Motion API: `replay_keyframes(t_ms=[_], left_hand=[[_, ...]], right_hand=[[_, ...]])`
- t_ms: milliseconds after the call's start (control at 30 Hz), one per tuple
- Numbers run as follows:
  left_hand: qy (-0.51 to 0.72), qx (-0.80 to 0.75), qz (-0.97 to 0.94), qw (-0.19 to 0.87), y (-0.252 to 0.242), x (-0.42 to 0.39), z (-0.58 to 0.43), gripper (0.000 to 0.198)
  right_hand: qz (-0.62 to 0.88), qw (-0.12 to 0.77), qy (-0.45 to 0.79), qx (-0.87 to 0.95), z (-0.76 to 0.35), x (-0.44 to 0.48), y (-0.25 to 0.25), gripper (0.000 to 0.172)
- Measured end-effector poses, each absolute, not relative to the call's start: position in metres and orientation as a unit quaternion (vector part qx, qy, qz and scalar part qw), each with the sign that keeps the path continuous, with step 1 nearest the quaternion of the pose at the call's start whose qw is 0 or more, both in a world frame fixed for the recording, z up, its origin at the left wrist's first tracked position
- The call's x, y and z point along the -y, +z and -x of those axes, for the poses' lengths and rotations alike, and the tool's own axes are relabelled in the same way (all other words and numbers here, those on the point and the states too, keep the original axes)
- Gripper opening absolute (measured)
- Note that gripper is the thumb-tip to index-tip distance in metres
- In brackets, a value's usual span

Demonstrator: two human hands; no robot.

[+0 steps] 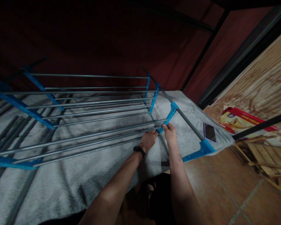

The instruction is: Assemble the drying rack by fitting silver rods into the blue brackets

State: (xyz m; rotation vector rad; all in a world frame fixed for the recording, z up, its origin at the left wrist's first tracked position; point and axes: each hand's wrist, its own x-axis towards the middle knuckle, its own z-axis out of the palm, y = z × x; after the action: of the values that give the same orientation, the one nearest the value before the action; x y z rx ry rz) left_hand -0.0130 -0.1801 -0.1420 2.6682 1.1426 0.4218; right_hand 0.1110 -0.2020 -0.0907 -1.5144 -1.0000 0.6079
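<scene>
A rack of grey metal tubes and blue plastic brackets lies on its side on a grey fleecy cover. My right hand is closed on the lower part of a blue bracket, thumb and fingers pinching it. Beside it, my left hand, with a black band on the wrist, is closed at the right end of a thin metal tube, where the tube meets that bracket. The fingers partly hide this joint. Nearer to me, another blue bracket sits on the same thick pole.
Several loose dark tubes lie at the left on the grey cover. A phone rests near its right edge. Beyond stand a red and yellow box and a wooden folding piece on the tiled floor.
</scene>
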Motion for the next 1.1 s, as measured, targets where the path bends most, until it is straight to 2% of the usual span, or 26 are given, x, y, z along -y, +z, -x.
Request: replay_keyframes(t_ms=[200, 467, 833, 1100], left_hand=[[0.134, -0.396, -0.901, 0.117, -0.139, 0.179, 0.013, 0.034], [0.124, -0.429, -0.886, 0.121, -0.138, 0.177, 0.011, 0.033], [0.138, -0.455, -0.866, 0.156, -0.131, 0.177, 0.012, 0.034], [0.179, -0.447, -0.861, 0.163, -0.133, 0.177, 0.012, 0.038]], right_hand=[[0.666, 0.56, 0.234, 0.434, -0.109, 0.204, -0.09, 0.022], [0.716, 0.497, 0.181, 0.456, -0.106, 0.206, -0.085, 0.021], [0.727, 0.468, 0.182, 0.469, -0.107, 0.208, -0.085, 0.027], [0.733, 0.436, 0.174, 0.493, -0.105, 0.211, -0.083, 0.024]])
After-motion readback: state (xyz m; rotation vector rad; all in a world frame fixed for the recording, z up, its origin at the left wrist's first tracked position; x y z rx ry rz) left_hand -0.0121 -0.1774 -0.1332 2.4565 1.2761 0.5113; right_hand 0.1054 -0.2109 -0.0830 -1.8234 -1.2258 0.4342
